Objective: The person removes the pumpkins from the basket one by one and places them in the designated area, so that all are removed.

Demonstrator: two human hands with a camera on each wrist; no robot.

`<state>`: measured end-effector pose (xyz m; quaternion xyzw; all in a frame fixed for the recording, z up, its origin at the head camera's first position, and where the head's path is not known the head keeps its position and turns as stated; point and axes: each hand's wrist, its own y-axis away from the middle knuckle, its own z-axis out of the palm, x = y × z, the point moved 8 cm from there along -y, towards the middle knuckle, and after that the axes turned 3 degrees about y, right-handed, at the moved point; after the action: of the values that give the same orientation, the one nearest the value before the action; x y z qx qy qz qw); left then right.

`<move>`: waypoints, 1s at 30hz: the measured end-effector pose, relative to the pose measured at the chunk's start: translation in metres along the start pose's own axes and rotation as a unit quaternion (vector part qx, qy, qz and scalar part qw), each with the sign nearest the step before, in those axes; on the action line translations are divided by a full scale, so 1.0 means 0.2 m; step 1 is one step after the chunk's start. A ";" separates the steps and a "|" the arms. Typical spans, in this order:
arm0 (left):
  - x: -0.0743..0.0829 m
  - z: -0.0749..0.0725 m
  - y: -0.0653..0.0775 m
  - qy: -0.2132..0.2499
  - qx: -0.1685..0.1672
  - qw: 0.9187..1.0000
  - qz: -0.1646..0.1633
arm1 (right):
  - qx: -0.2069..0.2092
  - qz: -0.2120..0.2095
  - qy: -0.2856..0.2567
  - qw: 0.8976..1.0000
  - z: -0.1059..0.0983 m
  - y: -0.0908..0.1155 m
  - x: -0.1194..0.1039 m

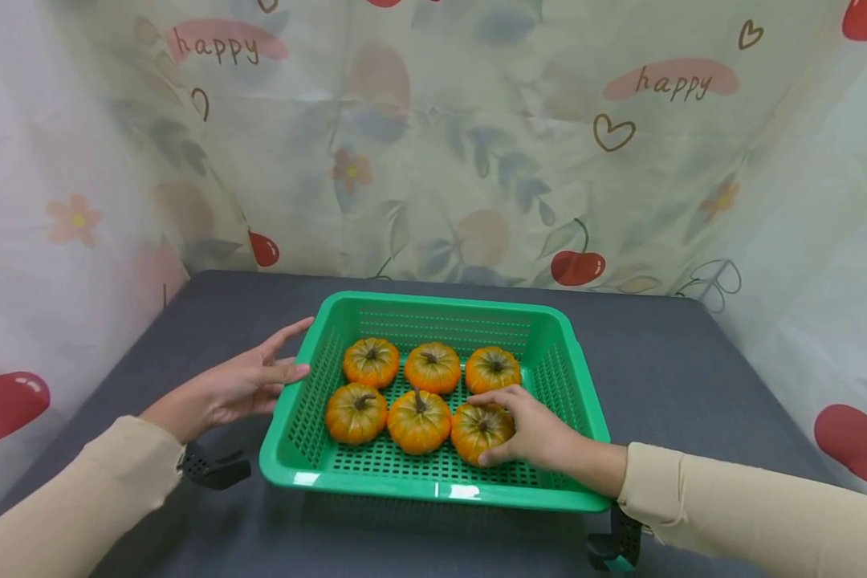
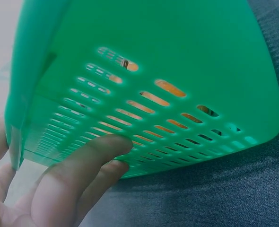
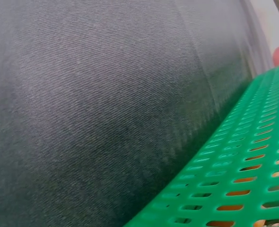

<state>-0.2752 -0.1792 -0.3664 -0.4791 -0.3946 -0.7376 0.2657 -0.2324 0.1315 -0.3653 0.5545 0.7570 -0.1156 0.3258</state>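
Head view: right hand (image 1: 536, 429) grips the front-right pumpkin (image 1: 473, 437), thumb on its near side, fingers over the far side. To do this well, I'd hold the flanks, stay off the stem, keep the pumpkin level and avoid knocking neighbours. Can't tell if its base bears on the floor of the green basket (image 1: 376, 485). It's squat, ribbed, orange, going yellow-green round a dark stem. Front-middle pumpkin (image 1: 419, 425) and front-left pumpkin (image 1: 356, 416) match. Left hand (image 1: 238, 384) holds the basket's left rim, thumb on top, other fingers against the slotted outer wall; light steadying should do. Back row: three more pumpkins (image 1: 432, 371), same look. Beyond: dark grey worktop (image 1: 657, 369), then printed curtain (image 1: 433, 185).
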 end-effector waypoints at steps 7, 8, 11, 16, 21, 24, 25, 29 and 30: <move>0.01 0.00 -0.01 -0.001 -0.004 1.000 0.000 | -0.017 0.001 0.000 1.000 0.01 -0.01 0.01; 0.01 0.00 0.00 -0.001 -0.003 1.000 0.000 | -0.020 0.001 -0.003 1.000 0.02 -0.01 0.01; 0.00 0.00 0.00 -0.002 -0.002 1.000 0.000 | -0.025 0.002 -0.005 1.000 0.03 -0.01 0.01; 0.00 0.00 0.00 -0.003 -0.004 1.000 0.000 | -0.025 0.009 -0.006 1.000 0.03 -0.01 0.01; 0.00 0.00 0.00 0.000 -0.003 1.000 -0.002 | -0.018 0.023 -0.006 1.000 0.02 0.00 0.01; 0.00 0.00 0.00 0.003 -0.003 1.000 -0.003 | -0.014 0.029 -0.003 0.999 0.01 0.00 0.02; 0.00 0.00 0.00 0.004 -0.003 1.000 -0.002 | -0.013 0.027 -0.001 1.000 0.01 0.00 0.02; 0.00 0.00 0.00 0.005 -0.005 1.000 -0.002 | -0.013 0.025 0.001 1.000 0.00 0.02 0.00; 0.00 0.00 0.00 0.005 -0.005 1.000 -0.002 | -0.012 0.025 0.001 1.000 -0.01 0.02 0.00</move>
<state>-0.2751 -0.1796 -0.3667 -0.4761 -0.3905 -0.7426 0.2635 -0.2290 0.1337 -0.3621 0.5692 0.7446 -0.0978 0.3348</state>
